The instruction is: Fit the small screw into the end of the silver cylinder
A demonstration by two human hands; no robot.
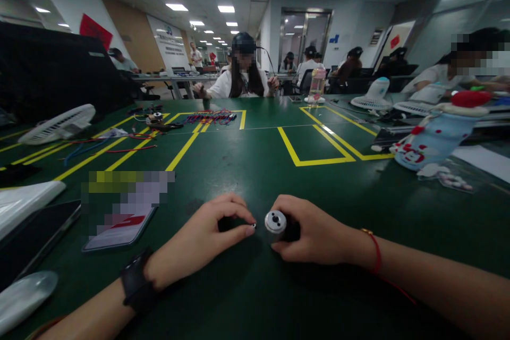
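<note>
My left hand point(209, 231), with a black watch on its wrist, pinches a tiny shiny piece point(254, 226) between thumb and index fingertip. The piece is too small to name. Just to its right, my right hand point(316, 231) is wrapped round a silver metal cylinder point(274, 221). Its round end face, with a dark centre and small holes, faces up towards me. The lower part of the cylinder is hidden by my fingers and shadow. A small gap separates the tiny piece from the cylinder, both above the green table point(223, 297).
Left of my hands lie a phone point(119, 234), a white mouse point(26, 297) and a dark flat device point(35, 244). Farther off are wires point(211, 117), yellow tape and a white fan point(59, 123). A blue bottle point(438, 135) stands right; a person point(243, 77) sits opposite.
</note>
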